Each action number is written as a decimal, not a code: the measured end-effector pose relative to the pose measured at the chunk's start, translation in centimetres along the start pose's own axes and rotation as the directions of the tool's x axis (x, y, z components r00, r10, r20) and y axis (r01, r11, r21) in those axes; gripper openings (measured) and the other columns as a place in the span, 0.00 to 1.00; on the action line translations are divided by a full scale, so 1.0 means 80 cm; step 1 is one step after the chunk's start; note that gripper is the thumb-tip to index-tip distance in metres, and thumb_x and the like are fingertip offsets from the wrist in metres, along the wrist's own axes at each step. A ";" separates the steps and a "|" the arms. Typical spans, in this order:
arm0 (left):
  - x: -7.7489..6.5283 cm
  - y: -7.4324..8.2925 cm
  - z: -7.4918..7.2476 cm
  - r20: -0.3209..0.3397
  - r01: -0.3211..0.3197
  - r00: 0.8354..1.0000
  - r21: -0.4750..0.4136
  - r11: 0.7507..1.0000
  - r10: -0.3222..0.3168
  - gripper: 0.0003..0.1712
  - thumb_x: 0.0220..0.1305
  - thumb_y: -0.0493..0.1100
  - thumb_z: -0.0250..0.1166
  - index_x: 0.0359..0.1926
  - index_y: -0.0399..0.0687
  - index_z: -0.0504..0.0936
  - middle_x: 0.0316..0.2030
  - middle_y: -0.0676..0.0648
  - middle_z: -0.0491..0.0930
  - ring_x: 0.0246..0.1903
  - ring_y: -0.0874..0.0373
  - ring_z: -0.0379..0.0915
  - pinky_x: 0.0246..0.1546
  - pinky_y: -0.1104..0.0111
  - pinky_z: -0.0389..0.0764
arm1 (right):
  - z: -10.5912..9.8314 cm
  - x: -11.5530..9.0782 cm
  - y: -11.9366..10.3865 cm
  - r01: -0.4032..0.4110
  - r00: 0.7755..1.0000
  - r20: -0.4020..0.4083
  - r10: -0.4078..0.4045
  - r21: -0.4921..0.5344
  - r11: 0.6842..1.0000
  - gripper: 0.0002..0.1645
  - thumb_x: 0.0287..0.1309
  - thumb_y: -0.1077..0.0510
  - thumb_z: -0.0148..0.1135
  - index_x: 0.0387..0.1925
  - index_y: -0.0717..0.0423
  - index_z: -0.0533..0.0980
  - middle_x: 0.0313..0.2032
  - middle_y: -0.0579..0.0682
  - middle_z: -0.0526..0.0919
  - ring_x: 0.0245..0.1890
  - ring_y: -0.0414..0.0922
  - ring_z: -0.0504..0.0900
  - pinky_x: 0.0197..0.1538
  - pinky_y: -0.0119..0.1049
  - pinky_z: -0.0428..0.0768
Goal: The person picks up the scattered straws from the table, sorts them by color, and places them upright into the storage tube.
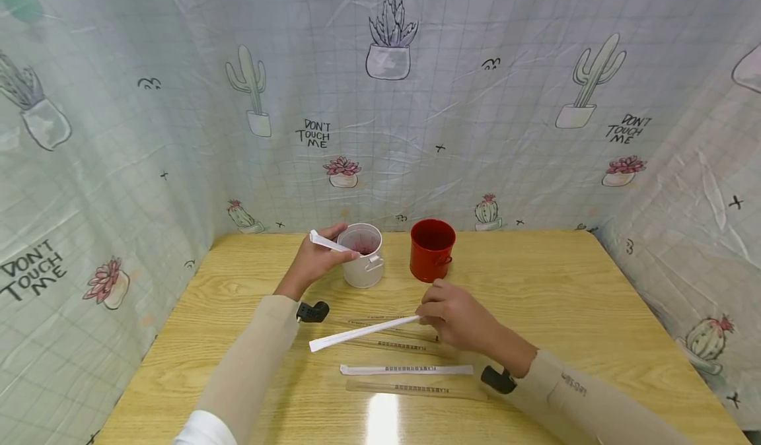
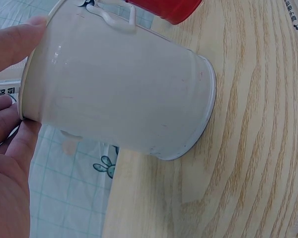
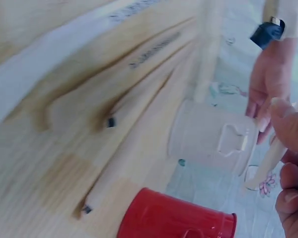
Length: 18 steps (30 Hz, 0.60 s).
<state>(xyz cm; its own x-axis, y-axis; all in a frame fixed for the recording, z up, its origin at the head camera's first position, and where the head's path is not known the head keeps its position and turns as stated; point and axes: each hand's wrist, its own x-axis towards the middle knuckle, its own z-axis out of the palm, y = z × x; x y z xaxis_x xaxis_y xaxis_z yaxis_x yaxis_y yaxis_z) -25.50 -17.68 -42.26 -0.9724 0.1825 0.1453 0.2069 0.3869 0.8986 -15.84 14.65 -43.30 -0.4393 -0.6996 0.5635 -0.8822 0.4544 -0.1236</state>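
Note:
At the white bucket (image 1: pixel 364 270), my left hand (image 1: pixel 321 257) holds a white paper-wrapped straw (image 1: pixel 327 241) that slants across the bucket's mouth. In the left wrist view its thumb (image 2: pixel 20 42) and fingers lie right at the rim of the white bucket (image 2: pixel 114 84). My right hand (image 1: pixel 454 316) pinches one end of another white paper-wrapped straw (image 1: pixel 362 332), whose other end points left over the table. In the right wrist view the fingertips (image 3: pixel 290 176) curl round that straw (image 3: pixel 268 163). A red bucket (image 1: pixel 432 253) stands upright beside the white one.
On the wooden table (image 1: pixel 535 286) lie a white wrapped straw (image 1: pixel 410 370) and a brown wrapped straw (image 1: pixel 416 389) near the front. More brown wrapped straws (image 1: pixel 392 346) lie behind them. A printed curtain (image 1: pixel 440 102) hangs round the back and sides.

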 end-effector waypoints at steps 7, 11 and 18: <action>-0.001 0.000 -0.001 -0.010 0.001 1.000 -0.005 1.000 -0.001 0.45 0.56 0.43 0.80 0.73 0.40 0.73 0.73 0.40 0.72 0.74 0.44 0.68 0.74 0.51 0.71 | 0.001 0.025 0.008 0.036 0.986 -0.167 -0.013 0.136 0.990 0.10 0.44 0.68 0.81 0.30 0.55 0.88 0.31 0.46 0.86 0.34 0.41 0.78 0.36 0.29 0.80; -0.002 -0.001 -0.001 -0.009 -0.006 1.000 -0.015 1.000 0.006 0.46 0.56 0.42 0.80 0.73 0.39 0.72 0.73 0.39 0.72 0.74 0.43 0.68 0.73 0.50 0.72 | 0.005 0.040 0.012 0.046 0.974 -0.227 -0.003 0.186 0.982 0.10 0.43 0.67 0.81 0.30 0.56 0.88 0.31 0.46 0.87 0.35 0.42 0.80 0.37 0.30 0.80; 0.000 -0.008 0.000 0.006 -0.013 1.000 -0.035 0.999 0.013 0.47 0.55 0.46 0.82 0.74 0.42 0.73 0.73 0.40 0.73 0.72 0.43 0.71 0.71 0.48 0.74 | 0.009 0.062 0.013 0.061 0.958 -0.287 0.011 0.240 0.969 0.11 0.43 0.68 0.82 0.30 0.55 0.88 0.31 0.48 0.87 0.34 0.42 0.80 0.37 0.31 0.81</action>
<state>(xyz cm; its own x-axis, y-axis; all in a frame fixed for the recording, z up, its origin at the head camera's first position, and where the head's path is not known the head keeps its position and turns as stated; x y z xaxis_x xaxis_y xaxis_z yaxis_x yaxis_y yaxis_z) -25.65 -17.98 -42.86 -0.9691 0.1924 0.1544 0.2151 0.3526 0.9107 -19.08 11.28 -41.24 -0.3817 -0.5071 0.7728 -0.9222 0.2648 -0.2817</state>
